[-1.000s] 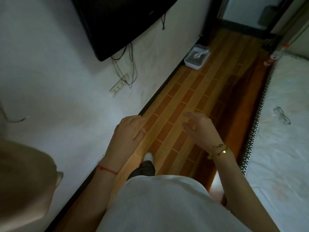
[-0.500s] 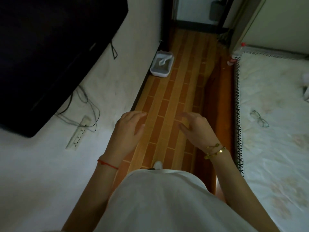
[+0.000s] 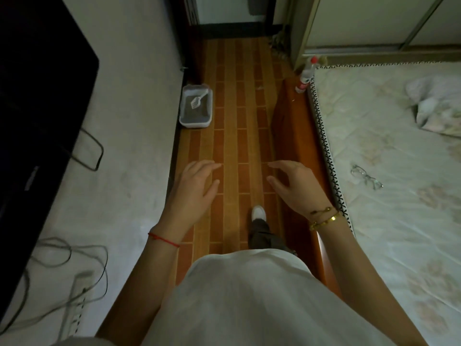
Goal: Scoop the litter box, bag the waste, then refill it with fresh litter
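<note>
A white litter box (image 3: 185, 119) with grey litter sits on the tiled floor against the left wall, well ahead of me. A white slotted scoop (image 3: 198, 99) lies inside it, handle toward the far right corner. My left hand (image 3: 193, 188) and my right hand (image 3: 294, 186) hover side by side in front of my body, fingers relaxed and slightly curved, both holding nothing. They are far short of the box.
A narrow floor strip (image 3: 232, 136) runs between the white wall on the left and a bed (image 3: 389, 196) with a wooden rail. Glasses (image 3: 366, 176) lie on the mattress. A bottle (image 3: 306, 74) stands by the bed corner. A power strip (image 3: 74, 298) and cables hang on the wall below a dark TV.
The view has swung right and forward along the corridor; the litter box now appears closer. Both hands stay raised and hold nothing, in much the same pose.
</note>
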